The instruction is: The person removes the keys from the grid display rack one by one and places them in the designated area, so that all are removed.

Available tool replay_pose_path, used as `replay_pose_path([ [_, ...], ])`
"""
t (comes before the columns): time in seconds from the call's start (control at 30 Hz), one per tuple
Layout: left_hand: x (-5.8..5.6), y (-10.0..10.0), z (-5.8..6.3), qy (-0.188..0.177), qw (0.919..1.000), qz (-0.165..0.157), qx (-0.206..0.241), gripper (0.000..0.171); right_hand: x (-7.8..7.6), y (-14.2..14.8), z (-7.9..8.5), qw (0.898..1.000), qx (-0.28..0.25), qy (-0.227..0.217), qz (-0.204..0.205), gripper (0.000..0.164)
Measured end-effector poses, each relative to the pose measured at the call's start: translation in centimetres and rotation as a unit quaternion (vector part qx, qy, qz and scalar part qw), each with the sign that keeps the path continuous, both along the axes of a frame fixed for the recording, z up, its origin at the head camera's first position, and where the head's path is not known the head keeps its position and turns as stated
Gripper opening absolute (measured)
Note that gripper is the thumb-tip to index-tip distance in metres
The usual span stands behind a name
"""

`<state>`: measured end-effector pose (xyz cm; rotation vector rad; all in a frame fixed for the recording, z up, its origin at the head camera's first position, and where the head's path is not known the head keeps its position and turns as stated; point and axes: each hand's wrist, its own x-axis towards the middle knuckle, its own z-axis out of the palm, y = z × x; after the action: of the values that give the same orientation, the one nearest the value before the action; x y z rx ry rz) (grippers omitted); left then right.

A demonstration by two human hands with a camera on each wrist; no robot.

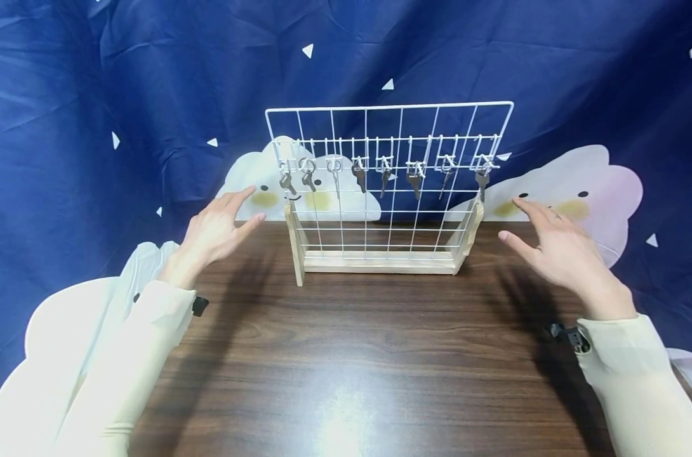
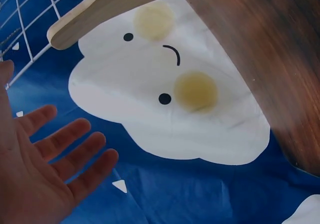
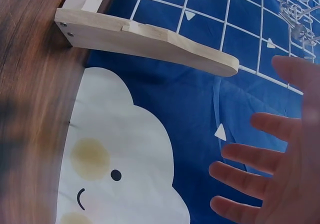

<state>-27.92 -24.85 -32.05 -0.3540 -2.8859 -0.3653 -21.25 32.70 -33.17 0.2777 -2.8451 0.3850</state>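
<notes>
A white wire grid rack stands upright on a wooden base at the back of the table. From hooks along its upper part hang several keys, some on metal rings. My left hand is held in the air left of the rack, fingers extended and apart from it. On the other side, my right hand hovers with its fingers spread, also touching nothing. Both palms are bare in the wrist views. Part of the hooks and a key show at the upper right of the right wrist view.
The brown wooden table reaches toward me from the rack. Behind it hangs a blue cloth printed with white clouds and small triangles. Wooden side supports hold the grid at each end.
</notes>
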Motion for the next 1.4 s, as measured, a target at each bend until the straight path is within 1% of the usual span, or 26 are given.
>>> replay_pose_path([
  [0.23, 0.3, 0.3, -0.1, 0.023, 0.9989, -0.016, 0.037, 0.066, 0.4, -0.4, 0.2, 1.0, -0.019, 0.022, 0.001, 0.071],
  [0.4, 0.2, 0.7, -0.2, 0.046, 0.9961, -0.027, 0.071, 0.058, 0.5, -0.6, 0.1, 0.998, -0.043, 0.05, 0.007, 0.066],
  [0.53, 0.1, 0.9, -0.4, 0.058, 0.9937, -0.034, 0.089, 0.053, 0.5, -0.8, 0.1, 0.996, -0.062, 0.067, 0.012, 0.062],
  [0.63, 0.1, 1.0, -0.4, 0.06, 0.9925, -0.036, 0.1, 0.051, 0.6, -0.9, 0.0, 0.994, -0.073, 0.077, 0.014, 0.06],
  [0.77, 0.1, 1.1, -0.4, 0.053, 0.9906, -0.037, 0.121, 0.051, 0.7, -1.2, 0.0, 0.991, -0.093, 0.09, 0.024, 0.057],
  [0.93, 0.1, 1.3, -0.5, 0.059, 0.9857, -0.044, 0.152, 0.047, 0.7, -1.4, 0.1, 0.986, -0.13, 0.099, 0.039, 0.052],
  [1.17, 0.0, 1.6, -0.7, 0.072, 0.9743, -0.06, 0.205, 0.041, 0.9, -1.8, 0.0, 0.973, -0.195, 0.107, 0.069, 0.048],
  [1.4, 0.1, 2.0, -0.8, 0.087, 0.9659, -0.053, 0.238, 0.036, 0.9, -2.2, -0.2, 0.96, -0.24, 0.117, 0.085, 0.043],
])
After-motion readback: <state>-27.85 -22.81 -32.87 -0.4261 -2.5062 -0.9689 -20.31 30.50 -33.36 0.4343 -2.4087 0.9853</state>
